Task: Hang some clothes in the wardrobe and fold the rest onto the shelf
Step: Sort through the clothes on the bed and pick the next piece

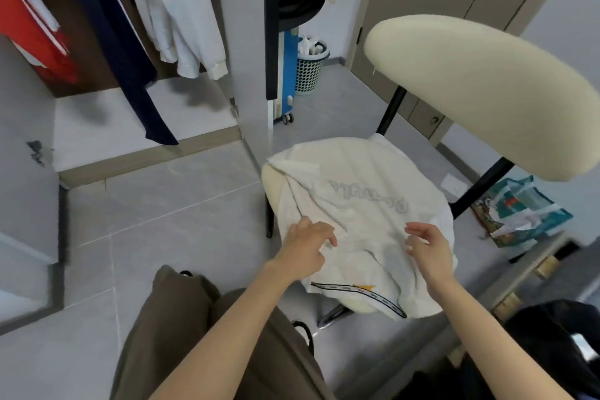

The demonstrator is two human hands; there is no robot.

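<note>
Both hands, left hand (pixel 307 242) and right hand (pixel 429 245), hover over white shirt (pixel 357 211) spread on chair (pixel 480 88) seat, right of wardrobe (pixel 97 42), grip loose, empty; folding likely starting, next pinch near edges.

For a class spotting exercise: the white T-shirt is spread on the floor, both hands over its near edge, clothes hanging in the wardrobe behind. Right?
Not quite. The white T-shirt is spread on the chair seat, not the floor. The head view shows this. The left hand and right hand are over its near edge, and clothes hang in the wardrobe.
</note>
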